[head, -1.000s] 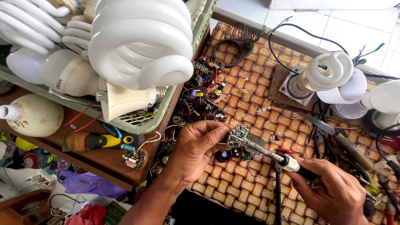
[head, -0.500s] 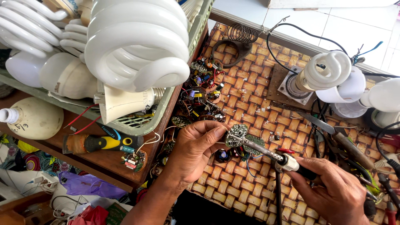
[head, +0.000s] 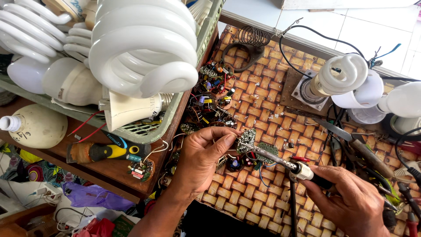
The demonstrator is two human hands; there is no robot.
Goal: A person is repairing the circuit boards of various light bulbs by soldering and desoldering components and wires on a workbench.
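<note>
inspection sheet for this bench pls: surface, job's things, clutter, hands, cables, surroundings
Surface: woven mat on the bench, with a wooden shelf to its left.
Job's things: small green circuit board at the tip of a soldering iron.
Clutter: pile of loose circuit boards, coil iron stand, screwdriver, pliers.
Hands: left hand pinches the board in its fingers; right hand grips the iron's handle.
Cables: black lead runs to a spiral lamp in a holder; iron cord drops off the front edge.
Surroundings: basket of spiral bulbs, white tiled surface behind.
</note>
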